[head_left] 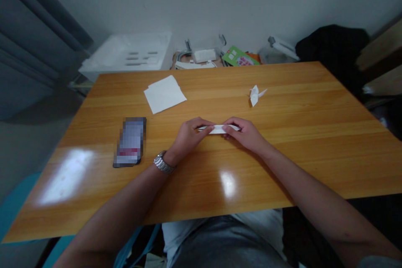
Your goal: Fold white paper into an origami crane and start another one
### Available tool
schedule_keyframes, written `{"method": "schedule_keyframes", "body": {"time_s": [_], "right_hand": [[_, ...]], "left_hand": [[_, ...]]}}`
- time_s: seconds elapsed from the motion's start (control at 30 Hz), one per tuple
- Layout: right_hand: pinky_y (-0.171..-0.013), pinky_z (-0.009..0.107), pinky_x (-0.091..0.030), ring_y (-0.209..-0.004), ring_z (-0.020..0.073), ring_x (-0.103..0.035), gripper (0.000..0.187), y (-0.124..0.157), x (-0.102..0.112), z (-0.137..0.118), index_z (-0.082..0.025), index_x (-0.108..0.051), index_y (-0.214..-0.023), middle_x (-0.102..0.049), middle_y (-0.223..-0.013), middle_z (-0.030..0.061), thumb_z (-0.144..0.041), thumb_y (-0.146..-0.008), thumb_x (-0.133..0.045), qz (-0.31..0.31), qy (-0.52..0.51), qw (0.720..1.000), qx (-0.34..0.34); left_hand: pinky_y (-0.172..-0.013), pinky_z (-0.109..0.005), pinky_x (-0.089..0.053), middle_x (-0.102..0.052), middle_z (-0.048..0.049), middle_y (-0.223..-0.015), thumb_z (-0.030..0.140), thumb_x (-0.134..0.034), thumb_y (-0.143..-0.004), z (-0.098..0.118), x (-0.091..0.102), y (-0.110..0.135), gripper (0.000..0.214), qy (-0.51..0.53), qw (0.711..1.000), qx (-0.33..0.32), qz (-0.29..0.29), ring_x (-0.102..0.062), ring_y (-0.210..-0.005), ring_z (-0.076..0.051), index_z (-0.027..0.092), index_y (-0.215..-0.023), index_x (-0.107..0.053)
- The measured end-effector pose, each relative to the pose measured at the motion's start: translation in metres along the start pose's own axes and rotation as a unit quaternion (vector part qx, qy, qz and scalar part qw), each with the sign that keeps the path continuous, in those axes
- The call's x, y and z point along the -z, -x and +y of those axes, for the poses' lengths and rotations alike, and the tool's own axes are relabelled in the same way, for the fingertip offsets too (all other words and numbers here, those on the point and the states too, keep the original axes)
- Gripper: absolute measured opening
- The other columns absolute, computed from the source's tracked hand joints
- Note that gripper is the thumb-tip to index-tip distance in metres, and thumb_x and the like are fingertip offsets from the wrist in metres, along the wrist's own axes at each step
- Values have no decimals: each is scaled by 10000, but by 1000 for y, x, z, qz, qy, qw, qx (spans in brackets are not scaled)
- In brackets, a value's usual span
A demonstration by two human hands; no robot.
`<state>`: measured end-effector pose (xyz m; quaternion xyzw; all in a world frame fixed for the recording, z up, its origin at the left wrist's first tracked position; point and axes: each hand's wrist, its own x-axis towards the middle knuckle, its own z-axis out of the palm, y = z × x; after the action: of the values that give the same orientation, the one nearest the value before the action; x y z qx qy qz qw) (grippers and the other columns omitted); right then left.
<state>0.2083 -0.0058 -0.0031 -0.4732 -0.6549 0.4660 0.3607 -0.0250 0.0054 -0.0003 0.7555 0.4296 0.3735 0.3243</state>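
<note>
A narrow strip of folded white paper (217, 130) is held level between my two hands, low over the middle of the table. My left hand (192, 135), with a metal watch (163, 162) on its wrist, pinches the left end between thumb and fingers. At the other end my right hand (243, 133) pinches the paper the same way, its thumb on the near face. The paper's far side and some fingertips are hidden. Beyond my right hand a small folded paper crane (255, 95) rests on the wood. Several white sheets (165, 94) lie stacked at the back left.
The glossy wooden table (314, 134) reaches almost to the wall. A phone (131, 141) with a blurred-out screen lies left of my left hand. Behind the back edge are a white basin (132, 52), a green booklet (238, 56) and dark cloth (333, 50).
</note>
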Motion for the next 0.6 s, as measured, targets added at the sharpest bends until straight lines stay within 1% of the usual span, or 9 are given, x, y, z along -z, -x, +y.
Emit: {"method": "schedule_keyframes", "body": {"time_s": [0.17,0.47,0.6], "right_hand": [[-707,296,-515,-702,180,-673,350,1,-2,-3,-200,-696,-895,-735,-772,30,-546,-932,-658,8,2,1000,5],[-700,286,-489,-710,177,-662,340,0,0,-3,-203,-711,-838,-723,-743,21,-523,-939,-657,14,32,999,29],[-706,282,-495,-719,175,-670,329,0,-1,-4,-196,-726,-863,-730,-751,22,-513,-933,-670,13,13,1000,18]], "left_hand": [[-798,-286,-547,-784,-46,-947,335,-697,-944,1,-1,-1,166,-1,1000,7,5,-712,-862,-174,195,-957,-786],[-791,-282,-555,-779,-51,-931,331,-682,-935,3,-1,-1,175,8,1000,29,5,-708,-849,-174,185,-934,-777],[-775,-274,-555,-775,-49,-916,320,-678,-926,3,-2,-1,172,5,999,41,14,-705,-839,-173,177,-922,-773]]}}
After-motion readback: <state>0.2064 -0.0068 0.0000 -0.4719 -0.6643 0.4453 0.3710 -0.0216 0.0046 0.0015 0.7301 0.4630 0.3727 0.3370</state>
